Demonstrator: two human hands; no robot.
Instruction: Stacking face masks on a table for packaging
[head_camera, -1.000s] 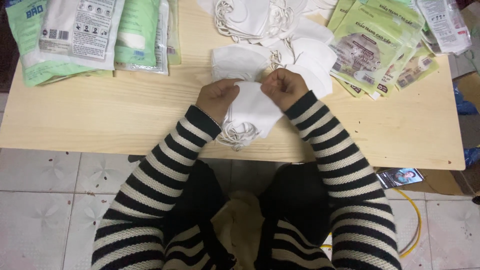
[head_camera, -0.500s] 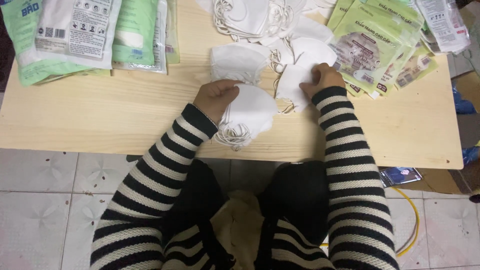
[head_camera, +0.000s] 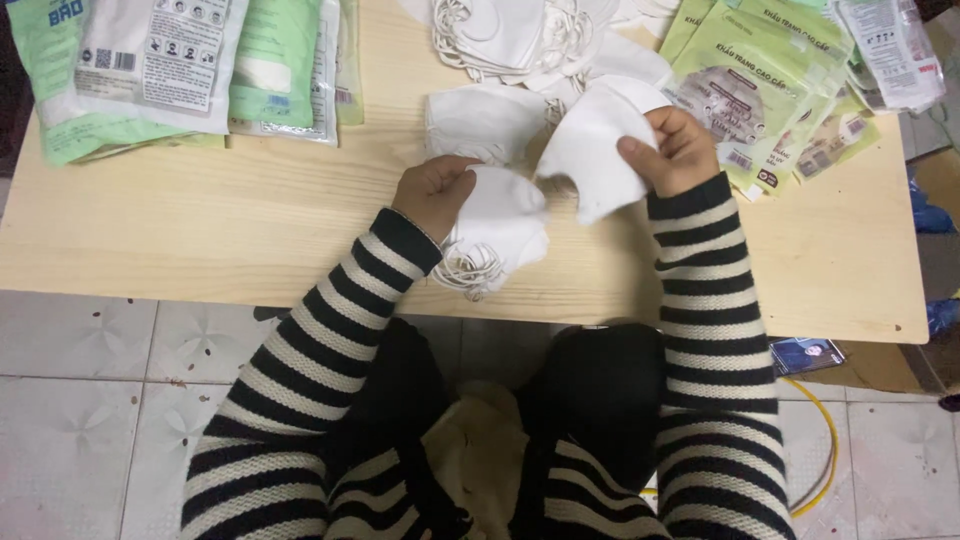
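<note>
Hands part, one white mask lifted off the stack

Left hand (head_camera: 435, 190) grips the soft stack of folded masks (head_camera: 497, 228), elastic loops trailing at the bench (head_camera: 200, 230) edge; right hand (head_camera: 678, 150), over the stack a second ago, now pinches a single mask (head_camera: 590, 150) just beside it. Beyond lie loose masks (head_camera: 500, 40) and glossy green packets (head_camera: 750, 90)

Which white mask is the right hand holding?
The folded white mask pinched in the right hand, lifted beside the green packets. The left hand holds a separate stack of masks; the rest lie loose at the table's far edge.
</note>
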